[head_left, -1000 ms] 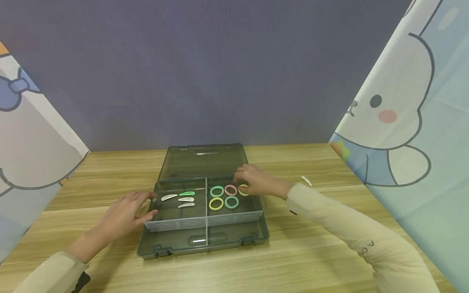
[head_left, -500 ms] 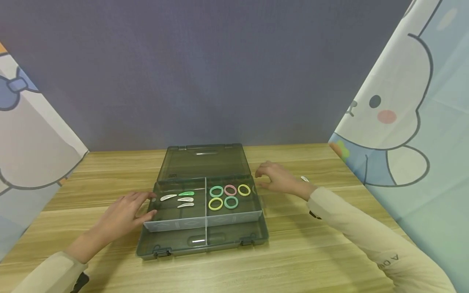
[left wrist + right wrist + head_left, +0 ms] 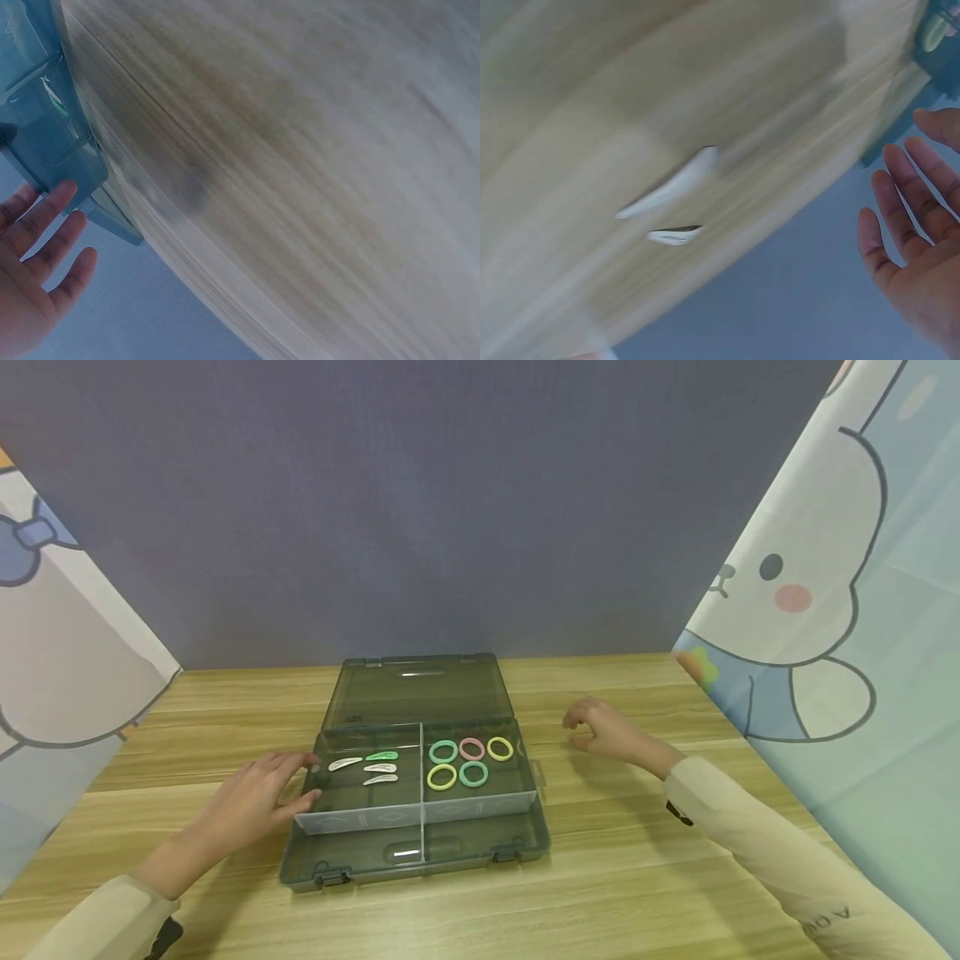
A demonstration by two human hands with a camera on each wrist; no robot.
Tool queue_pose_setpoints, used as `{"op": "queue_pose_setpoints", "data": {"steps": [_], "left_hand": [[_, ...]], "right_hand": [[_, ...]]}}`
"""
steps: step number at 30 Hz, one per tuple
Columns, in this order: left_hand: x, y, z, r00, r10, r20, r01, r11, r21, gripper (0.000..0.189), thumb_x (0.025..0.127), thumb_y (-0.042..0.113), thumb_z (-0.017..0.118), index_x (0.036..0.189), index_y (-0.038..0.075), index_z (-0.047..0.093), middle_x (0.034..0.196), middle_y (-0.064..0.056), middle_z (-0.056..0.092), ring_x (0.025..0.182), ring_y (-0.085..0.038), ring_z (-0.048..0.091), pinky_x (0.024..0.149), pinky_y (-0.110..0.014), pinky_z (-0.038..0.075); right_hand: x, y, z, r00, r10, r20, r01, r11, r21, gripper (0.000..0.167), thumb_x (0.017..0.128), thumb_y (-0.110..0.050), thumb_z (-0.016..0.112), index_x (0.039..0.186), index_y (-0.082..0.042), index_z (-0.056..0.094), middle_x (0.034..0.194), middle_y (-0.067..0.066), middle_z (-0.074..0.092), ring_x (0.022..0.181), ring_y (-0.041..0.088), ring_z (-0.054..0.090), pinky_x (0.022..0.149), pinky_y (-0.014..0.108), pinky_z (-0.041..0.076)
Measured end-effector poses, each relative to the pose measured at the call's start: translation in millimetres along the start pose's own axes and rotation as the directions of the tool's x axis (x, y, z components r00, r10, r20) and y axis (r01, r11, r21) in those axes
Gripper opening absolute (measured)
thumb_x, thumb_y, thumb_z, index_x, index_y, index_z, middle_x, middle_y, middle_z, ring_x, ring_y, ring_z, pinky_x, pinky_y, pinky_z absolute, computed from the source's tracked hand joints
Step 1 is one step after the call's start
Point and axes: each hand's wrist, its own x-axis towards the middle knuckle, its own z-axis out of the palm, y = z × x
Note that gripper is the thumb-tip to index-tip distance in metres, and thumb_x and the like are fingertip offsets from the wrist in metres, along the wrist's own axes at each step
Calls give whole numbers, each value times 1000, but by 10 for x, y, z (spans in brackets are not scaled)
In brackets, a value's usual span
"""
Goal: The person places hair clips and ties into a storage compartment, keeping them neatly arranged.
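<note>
My left hand (image 3: 251,797) rests its spread thumb and fingertips at the left side of a grey see-through divided box (image 3: 360,820). The left compartment holds a green snap hair clip (image 3: 382,756) and several white ones (image 3: 380,768). To the right of the divider lie several hair ties, among them a pink one (image 3: 472,759) and a yellow one (image 3: 430,779). Over the table to the right of the box, my right hand (image 3: 615,737) holds nothing, its fingers loosely bent. Two white hair clips (image 3: 671,185) lie on the table in the right wrist view; in the head view they are hidden.
The box's lid (image 3: 420,693) lies folded back behind it. A lower front compartment (image 3: 480,835) with two latches faces me. The wooden table (image 3: 622,877) meets a grey-blue wall (image 3: 420,510), with cartoon-printed sheets (image 3: 817,702) on both sides.
My right hand has drawn back to the right from above the hair ties, uncovering the yellow one at the right. The left hand has stayed at the box's left side.
</note>
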Motion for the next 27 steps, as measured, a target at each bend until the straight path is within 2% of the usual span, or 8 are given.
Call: {"op": "queue_pose_setpoints", "data": {"steps": [9,14,21,27], "left_hand": [[-4,-2,-10,1000,-11,15,11,1000,-13,39,80,29,69,111,9,57,106,-10,66,97,-35,60,76,-55,48],[-5,3,-17,1000,-10,17,10,1000,-15,40,80,29,69,112,9,57,106,-10,66,96,-35,61,76,-55,48],[-3,2,-12,1000,-5,8,5,1000,-7,40,79,28,70,111,9,57,105,-10,66,94,-33,61,75,-53,49],[-3,7,-17,1000,-3,9,4,1000,-6,40,79,28,70,111,9,57,105,-11,66,94,-34,62,75,-54,49]], "right_hand": [[-234,260,48,996,78,30,-80,996,43,19,77,-3,68,95,2,64,92,12,65,85,26,58,75,40,51],[-355,369,31,990,125,57,-129,990,60,19,76,-6,70,93,-1,64,93,9,64,86,24,58,77,41,51],[-480,490,11,988,136,74,-142,987,81,14,78,-7,69,90,-3,65,91,8,63,85,24,58,77,41,51],[-551,505,-17,988,129,86,-136,988,77,13,76,-5,69,88,-2,66,88,8,66,83,24,60,76,42,51]]}}
